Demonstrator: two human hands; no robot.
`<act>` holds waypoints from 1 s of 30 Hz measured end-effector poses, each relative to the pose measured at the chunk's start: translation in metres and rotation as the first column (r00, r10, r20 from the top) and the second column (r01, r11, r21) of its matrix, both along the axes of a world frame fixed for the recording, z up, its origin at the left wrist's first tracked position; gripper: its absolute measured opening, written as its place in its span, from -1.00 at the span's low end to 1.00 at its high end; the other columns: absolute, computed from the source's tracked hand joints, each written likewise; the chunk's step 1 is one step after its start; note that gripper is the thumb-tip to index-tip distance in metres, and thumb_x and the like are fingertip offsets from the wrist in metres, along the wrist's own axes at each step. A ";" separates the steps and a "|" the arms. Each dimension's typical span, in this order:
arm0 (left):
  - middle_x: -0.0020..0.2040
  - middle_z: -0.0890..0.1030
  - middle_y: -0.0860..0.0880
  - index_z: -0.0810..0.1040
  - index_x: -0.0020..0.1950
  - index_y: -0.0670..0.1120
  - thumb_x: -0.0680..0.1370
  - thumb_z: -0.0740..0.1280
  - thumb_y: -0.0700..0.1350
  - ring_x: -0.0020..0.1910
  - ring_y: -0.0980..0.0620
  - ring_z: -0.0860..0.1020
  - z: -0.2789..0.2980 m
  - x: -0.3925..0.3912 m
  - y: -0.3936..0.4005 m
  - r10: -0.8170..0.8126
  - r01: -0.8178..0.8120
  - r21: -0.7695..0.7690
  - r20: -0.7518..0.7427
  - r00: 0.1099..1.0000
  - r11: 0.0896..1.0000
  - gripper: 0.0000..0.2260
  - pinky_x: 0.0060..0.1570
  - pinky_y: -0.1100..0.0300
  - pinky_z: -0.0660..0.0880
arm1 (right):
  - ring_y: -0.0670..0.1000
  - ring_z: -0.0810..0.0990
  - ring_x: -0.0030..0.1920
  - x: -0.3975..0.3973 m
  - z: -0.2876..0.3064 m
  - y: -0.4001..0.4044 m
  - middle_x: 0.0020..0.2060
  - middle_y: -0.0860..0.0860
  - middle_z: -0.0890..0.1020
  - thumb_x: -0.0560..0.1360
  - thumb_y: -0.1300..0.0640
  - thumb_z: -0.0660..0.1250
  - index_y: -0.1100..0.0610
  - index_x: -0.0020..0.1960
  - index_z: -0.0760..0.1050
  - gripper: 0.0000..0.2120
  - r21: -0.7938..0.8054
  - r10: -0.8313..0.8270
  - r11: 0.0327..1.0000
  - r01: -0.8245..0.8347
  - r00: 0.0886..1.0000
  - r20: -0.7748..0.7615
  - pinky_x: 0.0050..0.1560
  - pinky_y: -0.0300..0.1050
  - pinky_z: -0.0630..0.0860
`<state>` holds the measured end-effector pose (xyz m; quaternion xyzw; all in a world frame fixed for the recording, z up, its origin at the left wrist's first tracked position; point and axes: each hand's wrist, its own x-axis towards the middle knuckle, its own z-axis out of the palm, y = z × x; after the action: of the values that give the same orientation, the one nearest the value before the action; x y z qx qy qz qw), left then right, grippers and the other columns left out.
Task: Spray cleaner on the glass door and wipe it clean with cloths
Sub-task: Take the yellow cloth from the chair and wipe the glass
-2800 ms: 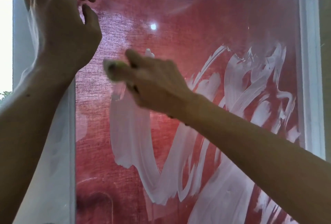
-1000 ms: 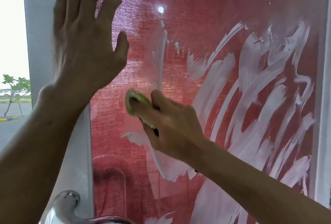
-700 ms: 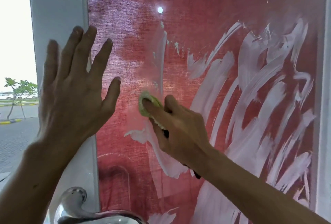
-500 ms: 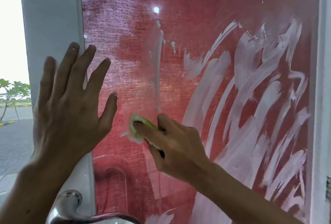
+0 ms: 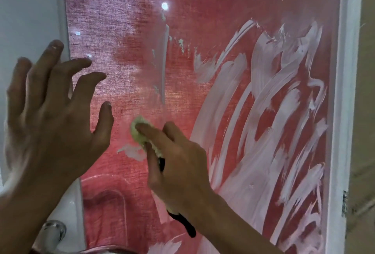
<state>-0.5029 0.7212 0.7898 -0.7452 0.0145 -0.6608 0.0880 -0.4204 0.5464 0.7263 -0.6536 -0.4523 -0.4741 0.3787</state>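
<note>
Now right hand [image 5: 174, 164] around cloth [image 5: 140, 130]

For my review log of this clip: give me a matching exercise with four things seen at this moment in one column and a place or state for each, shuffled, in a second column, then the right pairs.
Things
1. left hand
2. yellow-green cloth
3. white cleaner streaks
4. metal door handle

Places or states
A. covering the right part of the glass
B. at the bottom left corner of the view
C. fingers spread, holding nothing, by the left frame
D. pressed to the glass under the right hand's fingers

Pairs: 1-C, 2-D, 3-A, 4-B
</note>
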 end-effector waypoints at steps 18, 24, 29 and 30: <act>0.49 0.32 -0.23 0.42 0.42 -0.16 0.67 0.15 -0.01 0.67 -0.16 0.08 -0.003 -0.005 0.001 -0.032 0.032 -0.030 -0.006 0.999 0.999 -0.62 0.56 -0.35 0.13 | -0.11 0.52 -0.31 -0.012 -0.053 0.013 -0.11 -0.02 0.61 0.58 0.11 0.28 0.10 0.44 0.52 -0.57 0.065 -0.180 0.982 0.177 0.983 0.040 -0.46 -0.26 0.53; 0.52 0.33 -0.23 0.41 0.43 -0.17 0.68 0.10 0.02 0.66 -0.18 0.11 0.000 -0.002 0.007 -0.026 0.025 -0.032 -0.022 0.999 0.999 -0.60 0.56 -0.35 0.12 | -0.06 0.54 -0.30 -0.018 -0.046 0.020 -0.11 -0.04 0.59 0.59 0.10 0.28 0.02 0.41 0.53 -0.61 -0.012 -0.204 0.978 0.207 0.972 0.120 -0.48 -0.20 0.52; 0.51 0.32 -0.24 0.42 0.41 -0.19 0.68 0.09 -0.18 0.67 -0.17 0.11 -0.002 -0.005 0.005 -0.054 0.055 -0.021 0.020 0.998 0.998 -0.68 0.56 -0.34 0.14 | -0.06 0.52 -0.27 -0.022 -0.047 0.028 -0.09 -0.05 0.55 0.55 0.11 0.27 -0.01 0.45 0.50 -0.54 0.106 -0.154 0.982 0.156 0.988 -0.022 -0.47 -0.14 0.54; 0.51 0.32 -0.24 0.43 0.40 -0.19 0.68 0.08 -0.22 0.67 -0.18 0.11 -0.003 -0.006 0.005 -0.062 0.063 -0.015 0.027 0.998 0.998 -0.68 0.56 -0.35 0.14 | -0.06 0.51 -0.26 -0.026 -0.050 0.032 -0.09 -0.05 0.54 0.56 0.12 0.28 0.00 0.46 0.49 -0.54 0.075 -0.132 0.988 0.131 0.991 0.009 -0.47 -0.13 0.53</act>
<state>-0.5085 0.7265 0.7872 -0.7363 0.0313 -0.6731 0.0615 -0.4461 0.5784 0.6759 -0.6641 -0.3928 -0.5193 0.3674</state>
